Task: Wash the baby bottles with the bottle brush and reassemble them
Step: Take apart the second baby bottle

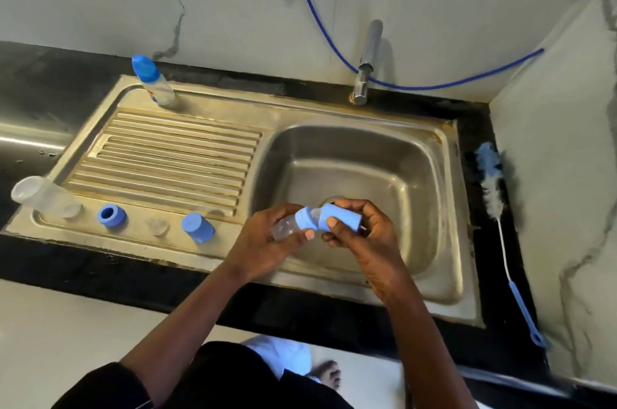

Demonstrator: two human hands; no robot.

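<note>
In the head view, your left hand (267, 243) has its fingers curled round the clear body of a small baby bottle (283, 229), held over the near side of the sink basin (417, 175). Your right hand (362, 228) wraps thumb and fingers round the bottle's blue cap (342, 216), which sits tilted against the blue collar (305, 216). Whether the cap is seated or loose cannot be told. The bottle looks light, thin-walled and stiff, and probably slick if wet, so grip the body low with the left hand and turn only the cap or collar with the right, without squeezing hard. On the near left of the drainboard (173, 155) stand a second clear bottle body (43, 196), a blue ring (112, 215), a clear teat (157, 227) and another blue cap (197, 227), each apart from the next. A capped bottle (153, 81) stands at the far left. The bottle brush (494, 188) lies on the counter right of the sink, well apart from both hands.
</note>
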